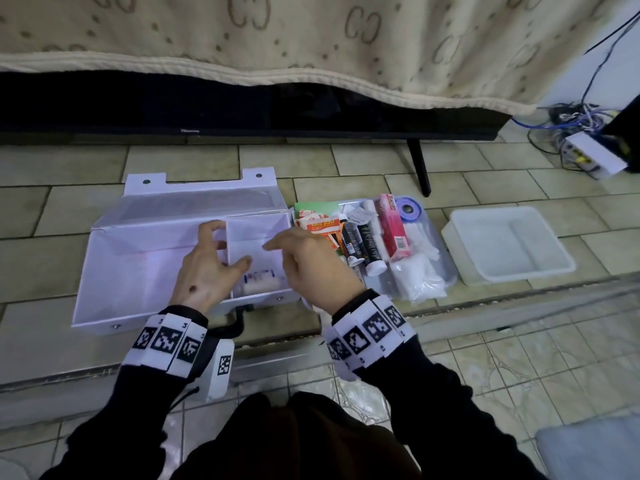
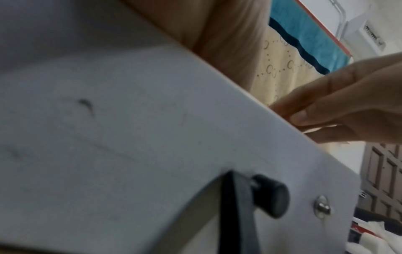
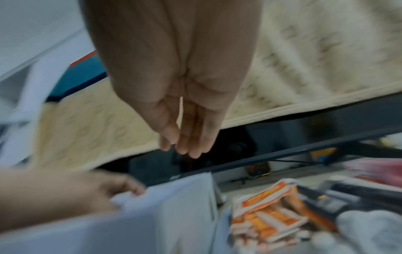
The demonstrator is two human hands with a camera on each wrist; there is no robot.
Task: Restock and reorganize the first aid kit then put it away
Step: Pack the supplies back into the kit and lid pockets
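Observation:
The white first aid box lies open on the tiled floor with its lid folded back. My left hand grips the upright divider inside it, fingers on one side and thumb on the other. My right hand hovers over the right compartment with straight fingers and holds nothing. A white roll with blue print lies in that compartment. The left compartment holds nothing that I can see. The left wrist view shows the box's front wall and its black handle.
Right of the box, a clear tray holds orange plaster packets, black tubes, a pink box, a blue tape roll and bagged gauze. Farther right stands a white tub. A TV leg stands behind.

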